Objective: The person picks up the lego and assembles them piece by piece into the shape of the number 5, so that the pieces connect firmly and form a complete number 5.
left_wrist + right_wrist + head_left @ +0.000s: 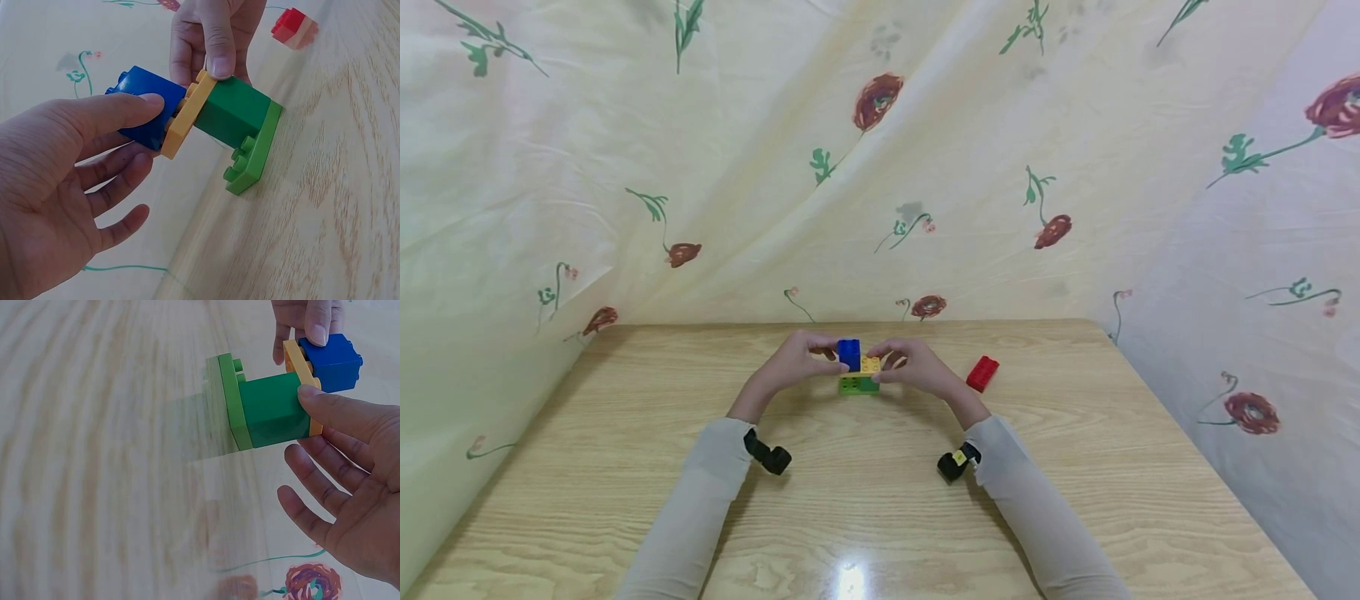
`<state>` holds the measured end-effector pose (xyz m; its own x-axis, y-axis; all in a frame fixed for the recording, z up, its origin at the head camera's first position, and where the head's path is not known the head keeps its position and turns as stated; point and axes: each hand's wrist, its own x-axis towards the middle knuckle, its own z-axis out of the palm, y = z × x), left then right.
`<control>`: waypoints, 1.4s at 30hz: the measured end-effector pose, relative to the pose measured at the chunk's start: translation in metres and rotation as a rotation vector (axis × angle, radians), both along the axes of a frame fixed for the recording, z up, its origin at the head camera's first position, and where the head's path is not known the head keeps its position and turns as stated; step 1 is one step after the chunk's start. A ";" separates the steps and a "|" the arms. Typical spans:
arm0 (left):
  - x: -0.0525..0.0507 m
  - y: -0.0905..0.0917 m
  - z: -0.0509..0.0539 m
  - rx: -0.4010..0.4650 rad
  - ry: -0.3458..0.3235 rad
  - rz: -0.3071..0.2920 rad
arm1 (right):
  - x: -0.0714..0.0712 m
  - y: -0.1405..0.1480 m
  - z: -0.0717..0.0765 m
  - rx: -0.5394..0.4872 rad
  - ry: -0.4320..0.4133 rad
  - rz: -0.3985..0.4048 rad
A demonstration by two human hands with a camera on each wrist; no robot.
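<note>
A small stack stands on the table: a light green plate at the bottom, a dark green block on one end of it, a yellow plate above, and a blue block on the yellow plate's left part. The left hand pinches the blue block between thumb and fingers. With thumb and fingers, the right hand holds the yellow plate and the top of the dark green block from the right side. Studs show on the bare part of the light green plate.
A red block lies on the wooden table, to the right of the stack and beyond the right wrist. Flowered cloth hangs behind the table and along both sides. Each wrist wears a small black camera.
</note>
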<state>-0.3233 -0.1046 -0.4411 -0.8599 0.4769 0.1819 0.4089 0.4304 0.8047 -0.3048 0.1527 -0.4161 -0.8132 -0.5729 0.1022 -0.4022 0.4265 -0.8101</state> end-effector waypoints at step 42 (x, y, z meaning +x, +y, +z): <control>-0.003 -0.002 -0.004 0.019 -0.034 0.005 | -0.002 -0.002 -0.003 0.004 -0.002 -0.013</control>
<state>-0.3259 -0.1070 -0.4447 -0.8679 0.4696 0.1618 0.3795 0.4168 0.8260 -0.3069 0.1510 -0.4188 -0.8206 -0.5630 0.0982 -0.3950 0.4347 -0.8093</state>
